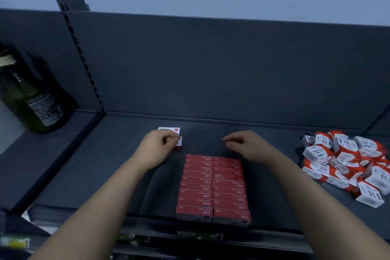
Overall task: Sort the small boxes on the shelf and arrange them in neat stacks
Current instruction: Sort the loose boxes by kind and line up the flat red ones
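The small white cardboard box with a red edge [171, 130] sits toward the back of the dark grey metal shelf [118, 164], just left of the block of flat red cardboard boxes [213, 188], which lie in two tidy columns at the middle. The left hand [157, 145] pinches this white box with curled fingers and thumb (the hand covers its lower part, so I cannot tell if another box is under it). The right hand [247, 146] hovers near, fingers loosely bent and holding nothing. To do this step well, I think the box should be set square to the red block's edges, and the free hand may press its side to align it. The loose heap of white-and-orange boxes [346, 164] at the right looks unsorted; a dark green glass bottle [31, 99] stands far left.
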Demonstrator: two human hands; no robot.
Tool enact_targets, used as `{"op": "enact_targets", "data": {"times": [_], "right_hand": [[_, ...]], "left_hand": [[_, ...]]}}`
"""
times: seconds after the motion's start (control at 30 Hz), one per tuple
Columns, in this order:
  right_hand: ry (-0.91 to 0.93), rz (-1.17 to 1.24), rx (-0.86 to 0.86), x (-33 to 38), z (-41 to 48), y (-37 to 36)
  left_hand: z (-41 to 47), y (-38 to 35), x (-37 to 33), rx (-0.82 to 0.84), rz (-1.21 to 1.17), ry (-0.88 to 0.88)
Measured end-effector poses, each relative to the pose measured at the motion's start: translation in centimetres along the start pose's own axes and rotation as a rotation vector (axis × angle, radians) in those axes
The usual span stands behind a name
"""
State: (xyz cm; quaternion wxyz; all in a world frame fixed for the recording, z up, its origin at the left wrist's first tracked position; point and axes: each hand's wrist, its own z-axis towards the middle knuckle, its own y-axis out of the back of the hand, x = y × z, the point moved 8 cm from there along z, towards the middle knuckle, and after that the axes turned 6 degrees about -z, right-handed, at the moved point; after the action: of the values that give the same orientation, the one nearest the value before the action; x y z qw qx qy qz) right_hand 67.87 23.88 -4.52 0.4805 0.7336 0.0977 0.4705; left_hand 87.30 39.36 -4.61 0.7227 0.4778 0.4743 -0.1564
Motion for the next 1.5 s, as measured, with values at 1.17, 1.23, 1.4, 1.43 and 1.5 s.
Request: {"op": "enact_targets", "data": {"times": [1.17, 1.23, 1.4, 1.43, 1.5], "right_hand": [[-0.025, 0.063, 0.028, 4.2, 7.6, -2.2], [-0.077, 0.091, -0.008, 2.2, 5.6, -0.4], [-0.158, 0.090, 0.000, -1.7, 1.0, 1.0], [-0.159, 0.088, 0.002, -2.0, 0.3, 0.9], [-0.151, 0.094, 0.015, -2.1, -0.9, 0.4]], "left_hand": [[1.5, 2.9, 4.3, -0.038, -0.136, 0.129], [1.7, 2.1, 2.8, -0.063, -0.198, 0.094], [1.7, -2.1, 0.1, 0.053, -0.146, 0.006], [1.4, -2.9, -0.1, 0.085, -0.115, 0.003], [0.8, -4.3, -0.6, 0.147, -0.064, -0.007]]}}
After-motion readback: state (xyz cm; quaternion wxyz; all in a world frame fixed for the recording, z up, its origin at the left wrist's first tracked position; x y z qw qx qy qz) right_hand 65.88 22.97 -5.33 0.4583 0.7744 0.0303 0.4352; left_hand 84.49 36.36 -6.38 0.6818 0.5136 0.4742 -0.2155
